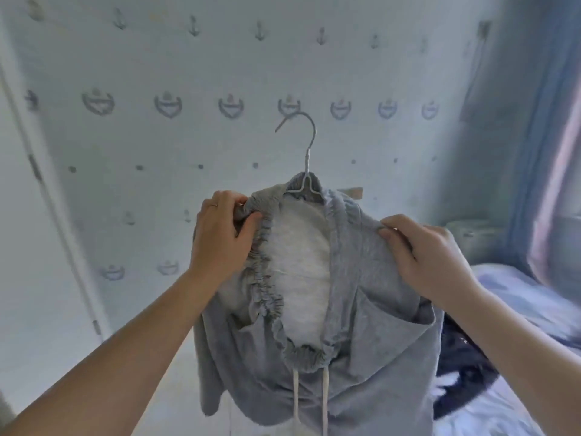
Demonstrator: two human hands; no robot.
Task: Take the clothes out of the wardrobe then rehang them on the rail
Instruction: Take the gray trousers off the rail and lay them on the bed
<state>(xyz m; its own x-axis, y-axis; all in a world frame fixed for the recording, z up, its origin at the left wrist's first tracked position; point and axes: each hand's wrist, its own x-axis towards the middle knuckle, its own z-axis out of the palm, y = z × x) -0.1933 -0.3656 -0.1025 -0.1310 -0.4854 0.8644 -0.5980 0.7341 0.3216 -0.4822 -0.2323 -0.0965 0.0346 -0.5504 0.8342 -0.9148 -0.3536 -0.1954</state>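
A grey drawstring garment (pixel 371 335) with an elastic waistband and white cords hangs on a thin pale wire hanger (pixel 306 158) held up in front of me. The hanger's hook points up and left, free in the air and not on any rail. My left hand (pixel 220 237) grips the gathered waistband at the garment's upper left. My right hand (pixel 421 250) pinches the fabric at its upper right shoulder. No wardrobe or rail is in view.
A wall (pixel 188 73) with an anchor pattern fills the background. A white door edge (pixel 47 190) runs down the left. A bed with light bedding (pixel 515 294) and a dark cloth (pixel 462 376) lies at the right, below a curtain (pixel 553 152).
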